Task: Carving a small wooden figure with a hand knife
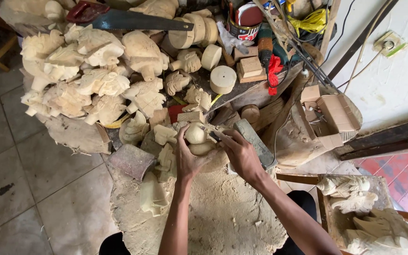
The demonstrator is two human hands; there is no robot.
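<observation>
Two hands meet: your left hand (pixel 188 158) grips the pale carving (pixel 196 133) upright, your right hand (pixel 240 153) clasps a chisel (pixel 212 133) pointing left into it.

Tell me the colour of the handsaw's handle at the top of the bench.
Dark red, on the handsaw lying across pale wood carvings; head view.

Left hand (pixel 188 158) grips pale wood carving (pixel 196 134); right hand (pixel 241 153) holds tool against it.
</observation>
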